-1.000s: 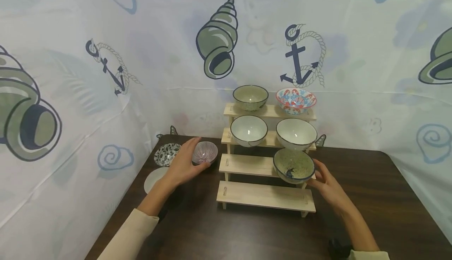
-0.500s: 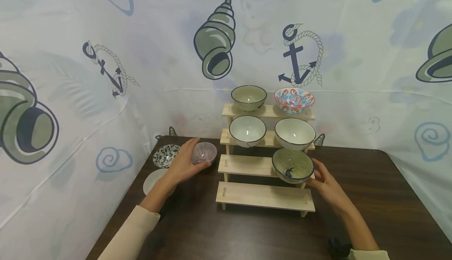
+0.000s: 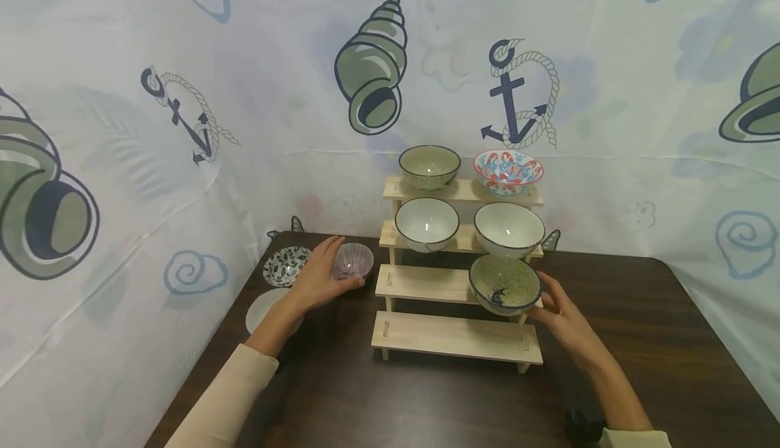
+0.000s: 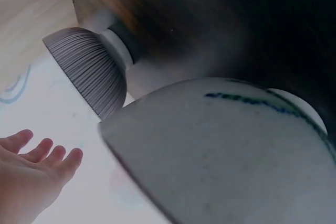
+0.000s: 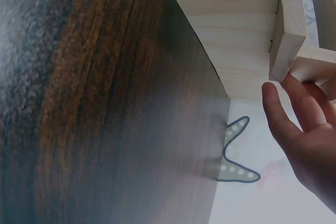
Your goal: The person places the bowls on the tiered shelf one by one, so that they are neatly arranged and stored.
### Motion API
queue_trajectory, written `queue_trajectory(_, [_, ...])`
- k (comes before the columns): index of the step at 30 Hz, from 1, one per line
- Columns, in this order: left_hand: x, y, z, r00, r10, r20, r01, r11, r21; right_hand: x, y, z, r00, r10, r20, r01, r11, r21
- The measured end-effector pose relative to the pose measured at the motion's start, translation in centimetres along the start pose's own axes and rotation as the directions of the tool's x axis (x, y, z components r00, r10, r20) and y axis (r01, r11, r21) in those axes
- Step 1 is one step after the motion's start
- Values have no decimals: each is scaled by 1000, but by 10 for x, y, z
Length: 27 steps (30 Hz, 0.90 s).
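Observation:
A purple striped bowl [image 3: 356, 258] stands at the table's back left. My left hand [image 3: 318, 280] is spread beside its left and near sides; in the left wrist view its fingers [image 4: 58, 156] are loose and stand apart from that bowl. A green speckled bowl [image 3: 513, 280] with a dark blue mark inside sits at the right end of the third step of a wooden tiered stand [image 3: 457, 336]. My right hand [image 3: 567, 323] is at this bowl's right side. In the right wrist view its relaxed fingers [image 5: 302, 100] reach a board's end; that bowl does not show there.
On the upper steps stand two white bowls [image 3: 428, 221], an olive bowl [image 3: 429, 164] and a red-and-blue patterned bowl [image 3: 508, 169]. A black-and-white patterned bowl [image 3: 283, 266] and a white bowl [image 3: 262, 309] are left of my left hand. Printed cloth [image 3: 274, 82] encloses the dark table [image 3: 390, 407].

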<state>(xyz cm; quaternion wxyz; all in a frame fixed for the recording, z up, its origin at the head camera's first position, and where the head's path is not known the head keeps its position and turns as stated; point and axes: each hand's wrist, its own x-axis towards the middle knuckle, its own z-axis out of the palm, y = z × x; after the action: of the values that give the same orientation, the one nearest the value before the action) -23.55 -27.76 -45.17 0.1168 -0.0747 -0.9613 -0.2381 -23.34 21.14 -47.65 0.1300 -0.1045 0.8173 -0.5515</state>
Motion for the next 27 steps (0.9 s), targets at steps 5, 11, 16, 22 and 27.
queue_trajectory(5, [1, -4, 2, 1000, -16, 16, 16, 1000, 2, 0, 0, 0, 1000, -2, 4, 2, 1000, 7])
queue_trajectory(11, [4, -8, 4, 999, -18, 28, 18, 1000, 7, 1, -1, 0, 1000, -3, 6, 3, 1000, 4])
queue_trajectory(16, [7, -11, 6, 999, -19, 36, 18, 1000, 12, 1, -2, -1, 1000, -7, 1, 7, 1000, -2])
queue_trajectory(22, [5, -13, 11, 996, -59, 70, 58, 998, 21, -1, -1, 2, 1000, -24, 9, 24, 1000, -4])
queue_trajectory(27, [10, -13, 13, 992, -81, 97, 80, 997, 14, 0, 0, -1, 1000, -29, 0, 29, 1000, 10])
